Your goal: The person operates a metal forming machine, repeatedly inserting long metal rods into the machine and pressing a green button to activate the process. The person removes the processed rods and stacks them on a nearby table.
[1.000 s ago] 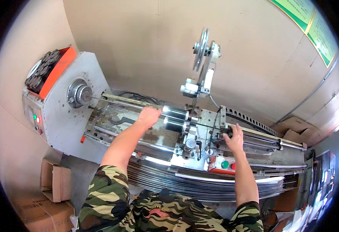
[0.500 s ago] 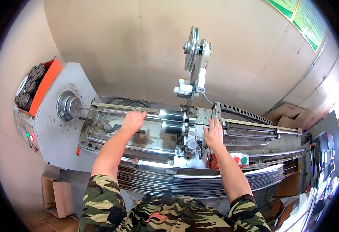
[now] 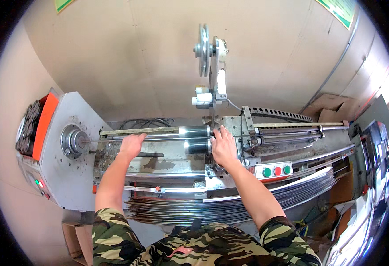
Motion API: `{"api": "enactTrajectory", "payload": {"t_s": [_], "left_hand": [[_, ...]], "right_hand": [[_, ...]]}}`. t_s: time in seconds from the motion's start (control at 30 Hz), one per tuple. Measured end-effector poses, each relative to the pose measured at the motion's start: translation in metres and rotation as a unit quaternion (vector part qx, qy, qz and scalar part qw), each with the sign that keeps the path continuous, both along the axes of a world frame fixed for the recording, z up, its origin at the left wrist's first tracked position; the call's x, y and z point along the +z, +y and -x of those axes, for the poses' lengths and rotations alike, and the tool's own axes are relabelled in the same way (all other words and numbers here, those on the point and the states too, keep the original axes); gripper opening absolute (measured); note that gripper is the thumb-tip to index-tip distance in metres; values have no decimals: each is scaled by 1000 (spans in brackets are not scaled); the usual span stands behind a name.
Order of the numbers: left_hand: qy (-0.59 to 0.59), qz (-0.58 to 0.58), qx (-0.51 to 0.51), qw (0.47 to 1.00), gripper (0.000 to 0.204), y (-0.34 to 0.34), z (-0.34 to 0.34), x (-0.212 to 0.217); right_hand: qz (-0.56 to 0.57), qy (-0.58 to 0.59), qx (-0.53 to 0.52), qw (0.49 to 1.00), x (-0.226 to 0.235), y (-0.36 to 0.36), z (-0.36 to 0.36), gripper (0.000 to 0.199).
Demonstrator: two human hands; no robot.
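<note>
One bench (image 3: 183, 165) lines the wall (image 3: 105, 57); dark pieces (image 3: 28, 126) fill a bin (image 3: 46, 126). Left hand (image 3: 132, 145) at rod (image 3: 103, 141), grip unclear; right hand (image 3: 224, 150) spread.

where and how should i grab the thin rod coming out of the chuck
Likely best: grip the thin rod between the chuck and the left hand, coming from above; it's slim, straight and uncovered there, so a pinch across it should fit.

A loose shirt (image 3: 221, 241) is worn, patterned in green, tan and black camouflage. Its front is marked by a pinkish patch (image 3: 179, 251); hands (image 3: 224, 148) and forearms (image 3: 113, 184) are left bare by short sleeves (image 3: 114, 235).
</note>
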State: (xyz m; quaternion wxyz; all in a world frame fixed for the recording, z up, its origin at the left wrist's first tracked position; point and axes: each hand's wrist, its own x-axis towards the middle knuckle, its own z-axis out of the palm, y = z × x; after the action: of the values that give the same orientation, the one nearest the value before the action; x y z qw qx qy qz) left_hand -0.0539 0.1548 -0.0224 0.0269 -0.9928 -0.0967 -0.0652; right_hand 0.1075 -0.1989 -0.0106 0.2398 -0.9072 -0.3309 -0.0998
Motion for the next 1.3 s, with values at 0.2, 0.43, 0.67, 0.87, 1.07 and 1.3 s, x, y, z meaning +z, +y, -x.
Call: {"api": "enactTrajectory", "payload": {"t_s": [0.2, 0.43, 0.67, 0.87, 1.07, 1.3], "left_hand": [[-10, -7, -18, 1000, 29, 6, -9, -18], [-7, -14, -22, 1000, 27, -33, -36, -19], [16, -28, -26, 999, 28, -70, -64, -22], [21, -36, -18, 999, 11, -102, -79, -15], [-12, -27, -25, 999, 7, -111, -81, -18], [-36, -18, -39, 998, 7, -114, -83, -19]], "right_hand": [[-19, -5, -10, 1000, -8, 5, -3, 41], [-35, 11, -31, 999, -11, 5, -8, 42], [-59, 5, -17, 998, -13, 2, -10, 53], [-86, 38, -12, 995, -4, -2, -9, 50], [-108, 30, -12, 994, -9, -6, -11, 46], [-110, 9, -12, 994, -16, -6, -15, 50]]}}
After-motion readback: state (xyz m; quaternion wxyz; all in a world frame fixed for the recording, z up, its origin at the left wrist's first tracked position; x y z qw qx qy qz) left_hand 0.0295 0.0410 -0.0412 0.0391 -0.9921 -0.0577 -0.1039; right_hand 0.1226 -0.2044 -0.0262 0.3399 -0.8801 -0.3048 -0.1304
